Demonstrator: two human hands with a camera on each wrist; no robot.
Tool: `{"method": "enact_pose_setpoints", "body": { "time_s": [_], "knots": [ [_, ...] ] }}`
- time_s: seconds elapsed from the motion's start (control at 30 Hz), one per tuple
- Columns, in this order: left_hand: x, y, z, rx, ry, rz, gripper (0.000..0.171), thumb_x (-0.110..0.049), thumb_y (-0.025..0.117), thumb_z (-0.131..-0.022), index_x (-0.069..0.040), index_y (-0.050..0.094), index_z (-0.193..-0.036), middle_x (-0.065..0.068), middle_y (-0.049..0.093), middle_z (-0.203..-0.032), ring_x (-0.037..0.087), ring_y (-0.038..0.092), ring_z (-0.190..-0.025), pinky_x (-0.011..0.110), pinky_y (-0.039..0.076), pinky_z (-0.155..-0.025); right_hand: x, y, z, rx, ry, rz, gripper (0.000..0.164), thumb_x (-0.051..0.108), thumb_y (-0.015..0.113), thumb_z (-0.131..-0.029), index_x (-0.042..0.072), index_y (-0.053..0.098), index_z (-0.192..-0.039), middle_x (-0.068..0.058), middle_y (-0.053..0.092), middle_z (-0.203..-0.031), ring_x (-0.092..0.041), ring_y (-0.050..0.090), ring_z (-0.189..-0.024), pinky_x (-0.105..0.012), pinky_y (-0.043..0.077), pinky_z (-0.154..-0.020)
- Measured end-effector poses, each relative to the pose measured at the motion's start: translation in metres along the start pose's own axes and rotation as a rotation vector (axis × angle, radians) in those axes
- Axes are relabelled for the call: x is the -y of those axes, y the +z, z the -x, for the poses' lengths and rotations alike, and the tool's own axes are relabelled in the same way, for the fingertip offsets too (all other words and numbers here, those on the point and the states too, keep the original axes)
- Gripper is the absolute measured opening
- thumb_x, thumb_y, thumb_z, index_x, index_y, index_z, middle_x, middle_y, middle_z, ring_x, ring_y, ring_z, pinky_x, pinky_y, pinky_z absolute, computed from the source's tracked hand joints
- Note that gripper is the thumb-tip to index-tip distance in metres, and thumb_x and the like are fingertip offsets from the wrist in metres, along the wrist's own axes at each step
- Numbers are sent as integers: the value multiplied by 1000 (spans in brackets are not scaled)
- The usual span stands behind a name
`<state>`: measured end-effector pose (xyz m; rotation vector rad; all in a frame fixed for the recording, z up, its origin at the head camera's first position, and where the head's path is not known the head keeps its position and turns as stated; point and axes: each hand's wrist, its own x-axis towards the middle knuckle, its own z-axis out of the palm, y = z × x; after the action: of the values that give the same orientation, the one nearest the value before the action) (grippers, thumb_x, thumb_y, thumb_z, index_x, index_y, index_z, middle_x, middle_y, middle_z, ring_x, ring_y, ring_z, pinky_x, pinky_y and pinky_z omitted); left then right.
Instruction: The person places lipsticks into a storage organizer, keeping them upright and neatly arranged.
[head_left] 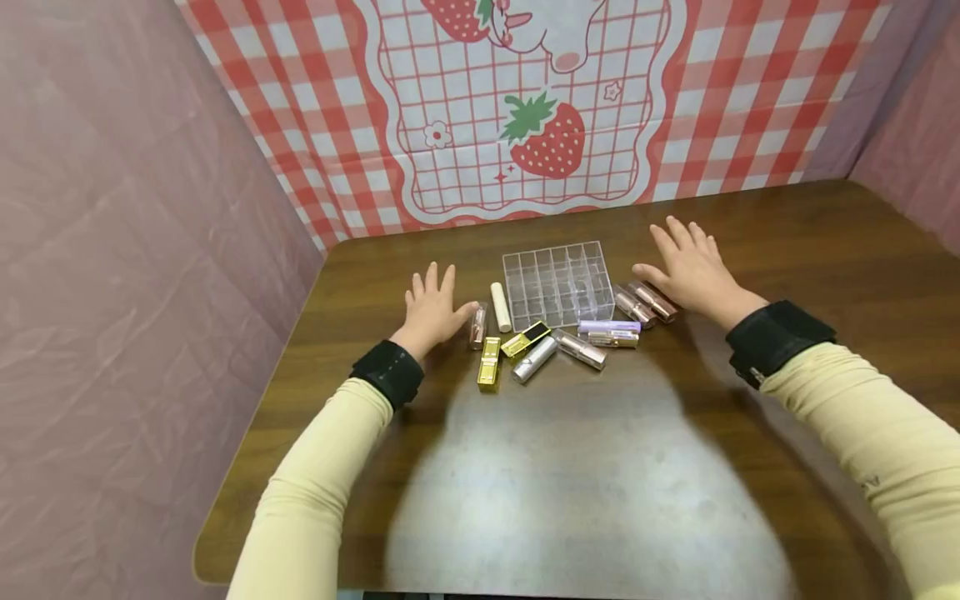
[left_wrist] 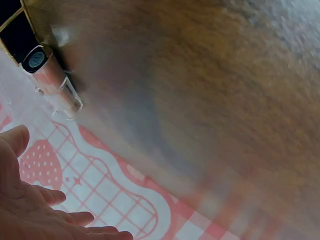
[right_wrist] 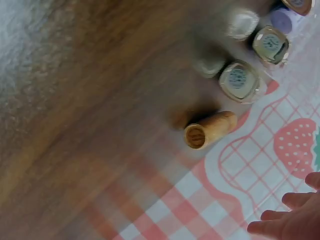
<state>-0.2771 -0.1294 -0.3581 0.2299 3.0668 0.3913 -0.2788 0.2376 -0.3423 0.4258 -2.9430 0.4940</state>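
My left hand (head_left: 433, 312) is spread palm down at the left, thumb tip beside a small clear-capped lipstick tube (head_left: 477, 326). The right hand (head_left: 692, 271) reaches out on the other side with its fingers extended, near two rose-gold lipstick tubes (head_left: 652, 302). Both hands hold nothing. Between them a clear divided organizer (head_left: 557, 287) sits on the table. Around its front lie a white tube (head_left: 500, 307), a gold tube (head_left: 489, 364), a gold-and-black tube (head_left: 527, 339), a silver tube (head_left: 536, 360), another silvery tube (head_left: 581, 349) and a lilac tube (head_left: 609, 327).
The brown wooden table (head_left: 337, 517) has a bright reflection in front. Behind it hangs a red-checked strawberry cloth (head_left: 750, 100). Pink fabric (head_left: 135, 292) covers the left side. An orange-brown tube (right_wrist: 212, 131) appears in the right wrist view.
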Motion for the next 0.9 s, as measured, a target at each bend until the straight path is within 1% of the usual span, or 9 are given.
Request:
{"method": "enact_pose_setpoints", "body": {
  "time_s": [0.1, 0.23, 0.37, 0.43, 0.53, 0.6, 0.7, 0.8, 0.9],
  "knots": [
    [-4, -2, 2, -25, 30, -3, 73, -46, 49, -90, -12, 17, -146, 19, 11, -150, 44, 11, -135, 56, 16, -107, 3, -2, 1, -40, -37, -12, 70, 42, 46, -93, -5, 24, -140, -31, 16, -144, -53, 11, -130, -65, 9, -102],
    [-14, -7, 6, -46, 88, -31, 66, -39, 52, -91, -9, 26, -143, 20, 26, -144, 41, 28, -130, 51, 27, -104, 14, -7, 1, -81, -103, -20, 64, 34, 49, -93, -8, 29, -137, -33, 22, -141, -51, 19, -129, -61, 14, -103],
    [-28, -11, 14, -54, 148, -58, 59, -35, 53, -91, -7, 35, -139, 20, 39, -135, 37, 41, -120, 46, 36, -98, 30, -11, 1, -80, -156, -24, 60, 27, 54, -92, -9, 33, -134, -33, 26, -139, -49, 24, -127, -57, 17, -104],
    [-36, -13, 18, -52, 177, -62, 55, -33, 54, -90, -6, 38, -136, 20, 42, -132, 36, 44, -116, 45, 37, -96, 38, -12, 2, -69, -184, -21, 58, 23, 56, -90, -10, 35, -133, -33, 29, -138, -48, 26, -126, -56, 19, -104],
    [-49, -16, 23, -52, 242, -80, 51, -30, 56, -90, -6, 43, -133, 18, 45, -128, 34, 46, -113, 44, 39, -94, 48, -12, 5, -65, -229, -9, 55, 18, 60, -88, -11, 39, -130, -32, 33, -135, -47, 29, -124, -54, 21, -104],
    [-59, -17, 27, -54, 303, -103, 49, -29, 57, -90, -6, 46, -131, 17, 47, -126, 33, 48, -111, 43, 41, -92, 54, -10, 7, -67, -263, -2, 53, 15, 62, -86, -11, 42, -127, -32, 37, -132, -46, 33, -122, -54, 24, -103],
    [-75, -12, 30, -46, 412, -142, 44, -27, 58, -89, -6, 50, -127, 15, 51, -121, 29, 51, -107, 39, 45, -88, 61, -4, 13, -50, -296, 0, 48, 12, 64, -83, -12, 48, -121, -31, 46, -121, -45, 41, -113, -53, 32, -97],
    [-90, -5, 32, -28, 529, -188, 39, -24, 58, -89, -5, 54, -123, 12, 55, -115, 25, 54, -102, 35, 45, -85, 69, 4, 19, -7, -315, -16, 39, 9, 65, -81, -13, 54, -112, -28, 55, -106, -41, 51, -99, -50, 41, -86],
    [-102, 5, 32, -18, 640, -268, 34, -23, 60, -87, -6, 58, -117, 8, 59, -109, 22, 56, -96, 33, 45, -83, 76, 15, 26, 37, -337, -26, 29, 8, 65, -80, -11, 60, -101, -23, 59, -93, -35, 57, -85, -44, 47, -75]
  ]
}}
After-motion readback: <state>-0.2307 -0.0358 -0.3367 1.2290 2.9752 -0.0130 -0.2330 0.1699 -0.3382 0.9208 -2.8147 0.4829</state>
